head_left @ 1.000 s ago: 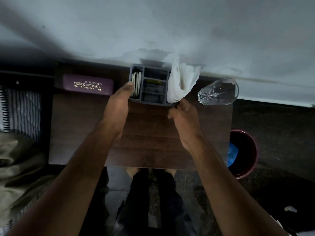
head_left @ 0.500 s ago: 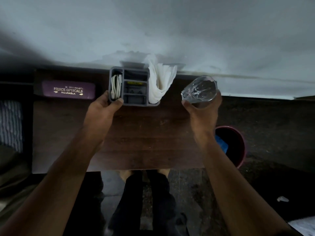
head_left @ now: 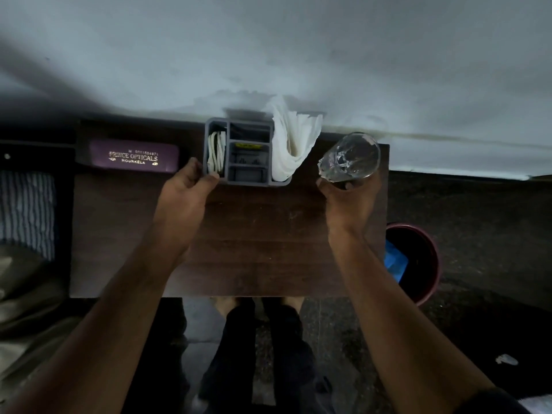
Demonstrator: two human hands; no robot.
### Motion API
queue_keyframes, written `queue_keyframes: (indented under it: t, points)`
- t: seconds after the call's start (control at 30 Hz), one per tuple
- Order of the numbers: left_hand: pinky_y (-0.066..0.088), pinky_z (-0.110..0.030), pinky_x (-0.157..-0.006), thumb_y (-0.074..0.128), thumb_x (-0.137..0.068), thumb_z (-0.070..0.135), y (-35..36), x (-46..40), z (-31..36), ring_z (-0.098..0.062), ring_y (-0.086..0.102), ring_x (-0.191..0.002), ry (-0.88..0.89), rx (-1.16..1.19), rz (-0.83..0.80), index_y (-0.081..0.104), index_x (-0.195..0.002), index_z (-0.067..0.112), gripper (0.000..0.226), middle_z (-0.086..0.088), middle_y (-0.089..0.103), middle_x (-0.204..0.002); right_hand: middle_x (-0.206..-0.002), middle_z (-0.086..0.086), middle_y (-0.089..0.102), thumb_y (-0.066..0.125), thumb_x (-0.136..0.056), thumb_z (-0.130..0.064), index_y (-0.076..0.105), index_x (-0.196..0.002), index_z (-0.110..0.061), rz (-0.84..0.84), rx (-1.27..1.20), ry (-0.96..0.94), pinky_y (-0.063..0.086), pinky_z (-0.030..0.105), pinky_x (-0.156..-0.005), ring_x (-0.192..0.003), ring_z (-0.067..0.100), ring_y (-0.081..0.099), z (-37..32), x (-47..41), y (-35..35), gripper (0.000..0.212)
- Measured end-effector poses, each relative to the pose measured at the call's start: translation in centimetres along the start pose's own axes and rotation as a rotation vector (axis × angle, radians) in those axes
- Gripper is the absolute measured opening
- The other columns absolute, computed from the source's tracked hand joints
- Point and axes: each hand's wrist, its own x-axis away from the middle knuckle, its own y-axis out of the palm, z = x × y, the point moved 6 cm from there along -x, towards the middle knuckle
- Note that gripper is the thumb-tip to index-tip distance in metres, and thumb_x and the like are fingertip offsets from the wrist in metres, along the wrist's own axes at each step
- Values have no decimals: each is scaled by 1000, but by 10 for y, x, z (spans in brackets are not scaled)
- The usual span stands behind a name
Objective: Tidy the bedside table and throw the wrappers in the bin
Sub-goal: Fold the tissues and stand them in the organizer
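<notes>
So the desk (head_left: 254,234) is pretty much sorted already: a grey organiser (head_left: 248,150) is parked against the wall at the back, a purple glasses case (head_left: 134,156) lies to its left, and white tissues (head_left: 294,141) are stuffed into the organiser's right-hand slot. No loose wrappers can be spotted on the desk, and something blue (head_left: 393,261) can be seen inside the bin (head_left: 430,282), which stands on the floor by the desk's right edge, so the binning part is probably done.

The left hand (head_left: 185,201) is set against the organiser's front-left corner, thumb on the rim, fingers curled loosely; whether it's really clamped or just resting can't be told. The right hand (head_left: 349,201) has its grip closed around the base of a clear glass (head_left: 349,156), which is tipped so the mouth faces up toward the camera.

What seems to be in hand is placing that glass. It'd be done best if the glass is brought upright before being lowered, set down just beside the tissues but not touching them, and kept back from the desk's right edge, since the bin is right below. The organiser should be steadied with the left hand while that's done, and the glass only released once its base is flat
</notes>
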Motion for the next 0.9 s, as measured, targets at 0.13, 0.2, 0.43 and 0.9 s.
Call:
queue_keyframes:
  t: [0.13,0.2,0.43,0.9]
  points:
    - [51,-14,-94,62,-96,8,-41,6,6,-8,63,-114,21,20,262,60,-133,3,38,-8,66,-132,-97,13,66,68,-80,3,55,-127,0,4,-67,275,52,35,-81,-85,22,62,29,33,11,50]
    - [56,-23,-92,57,-97,3,-59,9,8,-15,68,-101,23,79,314,66,-120,8,25,-9,71,-113,-93,14,66,68,-80,1,55,-125,-6,-45,-74,294,52,41,-77,-82,24,61,32,65,23,48]
    - [51,-30,-100,60,-91,12,-138,1,11,-14,65,-111,96,-313,489,61,-131,12,40,-11,65,-127,-102,-1,64,72,-79,-2,53,-128,-16,-113,-85,97,57,35,-78,-81,9,64,4,108,47,55]
    - [40,-30,-112,87,-71,13,-126,-46,23,-25,54,-129,204,-565,458,47,-148,11,86,-16,50,-144,-91,-9,71,54,-100,-12,67,-126,-7,-151,-142,-11,58,31,-86,-79,-1,70,0,58,56,30]
